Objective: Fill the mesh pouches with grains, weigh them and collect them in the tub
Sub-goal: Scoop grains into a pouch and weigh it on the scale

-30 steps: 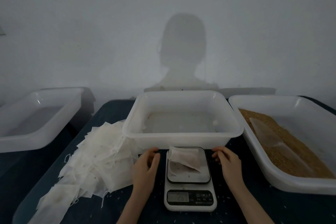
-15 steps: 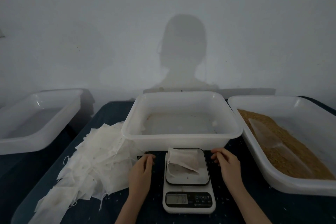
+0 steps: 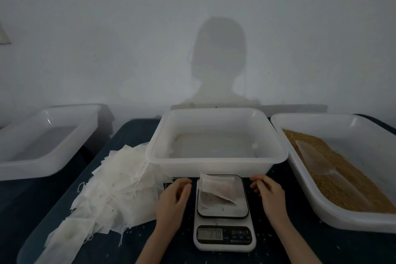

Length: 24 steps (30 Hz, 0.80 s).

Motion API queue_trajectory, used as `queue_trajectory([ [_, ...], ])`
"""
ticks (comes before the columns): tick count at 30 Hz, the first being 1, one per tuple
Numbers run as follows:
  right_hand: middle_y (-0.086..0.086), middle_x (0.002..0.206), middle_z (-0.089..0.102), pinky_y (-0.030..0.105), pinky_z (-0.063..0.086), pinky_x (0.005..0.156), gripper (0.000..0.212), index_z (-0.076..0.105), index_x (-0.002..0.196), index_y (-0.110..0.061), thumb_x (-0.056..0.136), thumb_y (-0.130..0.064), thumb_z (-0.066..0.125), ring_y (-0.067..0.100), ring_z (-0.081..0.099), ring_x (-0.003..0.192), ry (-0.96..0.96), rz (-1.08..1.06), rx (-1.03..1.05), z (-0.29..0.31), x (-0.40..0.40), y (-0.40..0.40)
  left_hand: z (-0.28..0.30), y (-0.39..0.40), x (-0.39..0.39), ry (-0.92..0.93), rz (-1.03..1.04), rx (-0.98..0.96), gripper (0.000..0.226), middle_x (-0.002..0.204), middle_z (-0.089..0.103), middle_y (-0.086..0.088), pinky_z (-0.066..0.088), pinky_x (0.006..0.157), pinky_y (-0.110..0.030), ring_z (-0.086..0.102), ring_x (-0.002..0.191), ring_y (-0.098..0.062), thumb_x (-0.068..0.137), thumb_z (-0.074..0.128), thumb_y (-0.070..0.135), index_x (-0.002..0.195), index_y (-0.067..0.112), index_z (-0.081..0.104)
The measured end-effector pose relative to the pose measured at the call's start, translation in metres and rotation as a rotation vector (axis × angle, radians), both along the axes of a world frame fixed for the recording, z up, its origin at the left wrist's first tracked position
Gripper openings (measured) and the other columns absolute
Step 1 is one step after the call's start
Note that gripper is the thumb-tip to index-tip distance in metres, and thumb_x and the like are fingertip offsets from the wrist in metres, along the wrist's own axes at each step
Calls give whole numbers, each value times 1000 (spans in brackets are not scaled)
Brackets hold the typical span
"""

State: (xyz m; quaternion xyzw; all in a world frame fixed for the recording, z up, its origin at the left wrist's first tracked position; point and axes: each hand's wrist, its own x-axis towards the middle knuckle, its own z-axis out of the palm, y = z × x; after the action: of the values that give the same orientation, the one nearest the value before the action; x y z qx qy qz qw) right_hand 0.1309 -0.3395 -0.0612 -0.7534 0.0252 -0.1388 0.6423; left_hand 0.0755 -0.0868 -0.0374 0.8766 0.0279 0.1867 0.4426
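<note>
- Pouch (image 3: 217, 191) on the scale (image 3: 224, 213), low centre of frame, lying free on the platform so the display (image 3: 210, 234) reads the load alone; digits too blurred to call.
- Left hand (image 3: 173, 202) sits just left of the scale, fingers loosely curled, grip holding nothing.
- Right hand (image 3: 271, 194) mirrors it on the right, grip slack and empty, hands-off for a true weight.
- Collecting tub (image 3: 216, 157) waits right behind the scale, a short hop.
- Grain tub (image 3: 334, 169) at right, spare pouches (image 3: 115, 188) heaped left on the bench (image 3: 300, 248), both within reach.
</note>
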Motion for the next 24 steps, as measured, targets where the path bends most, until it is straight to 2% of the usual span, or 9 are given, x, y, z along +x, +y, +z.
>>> queue_trajectory([
  [2,-3,69,67,24,46,68,30,70,78,-20,92,1,52,5,61,66,2,3,-5,1,0,0,12,-6,1,25,-123,70,10,73,61,18,43,57,-14,56,66,0,87,48,49,96,52,51],
  [4,-2,68,67,24,47,68,30,69,78,-20,92,0,52,6,61,67,6,4,-6,1,-1,0,23,-14,7,66,-207,198,16,71,60,12,42,57,-13,55,64,-1,86,50,53,101,48,53],
  [6,-2,68,67,24,47,68,30,69,77,-20,92,0,52,7,62,67,7,3,-5,2,-1,0,35,-21,16,71,-220,289,13,71,59,11,40,58,-12,54,64,-3,90,55,43,100,38,62],
  [9,-2,68,67,23,47,66,30,70,77,-20,91,0,52,5,61,66,14,0,3,3,-1,0,50,-28,27,14,-257,335,13,81,54,13,37,61,-16,49,67,-2,92,56,31,92,24,67],
  [12,0,67,67,22,47,65,31,70,76,-19,91,1,52,6,61,64,24,-1,9,3,0,0,70,-38,38,-36,-325,331,14,89,51,17,37,65,-8,49,70,0,93,57,30,92,20,67],
  [14,0,67,67,23,48,66,31,70,75,-18,91,2,53,9,61,65,30,-5,9,4,0,1,88,-45,47,-59,-350,340,10,83,49,22,35,61,-7,48,65,3,93,57,30,86,24,63],
  [17,1,67,67,24,47,67,31,70,75,-18,91,3,53,14,61,67,39,-7,19,4,1,1,117,-47,68,-77,-308,283,14,67,54,23,34,55,-9,49,56,6,92,57,30,78,31,59],
  [21,1,68,67,27,48,70,31,70,75,-17,92,3,53,17,62,70,26,-7,8,3,0,0,140,-36,97,-76,-117,123,14,66,60,15,37,54,-8,50,57,6,89,60,28,78,22,66],
  [24,0,67,67,28,49,71,32,70,74,-17,92,3,52,18,62,71,31,-3,4,2,0,1,136,-29,108,-56,19,146,15,70,64,6,42,61,-24,58,66,-9,89,57,28,79,19,64],
])
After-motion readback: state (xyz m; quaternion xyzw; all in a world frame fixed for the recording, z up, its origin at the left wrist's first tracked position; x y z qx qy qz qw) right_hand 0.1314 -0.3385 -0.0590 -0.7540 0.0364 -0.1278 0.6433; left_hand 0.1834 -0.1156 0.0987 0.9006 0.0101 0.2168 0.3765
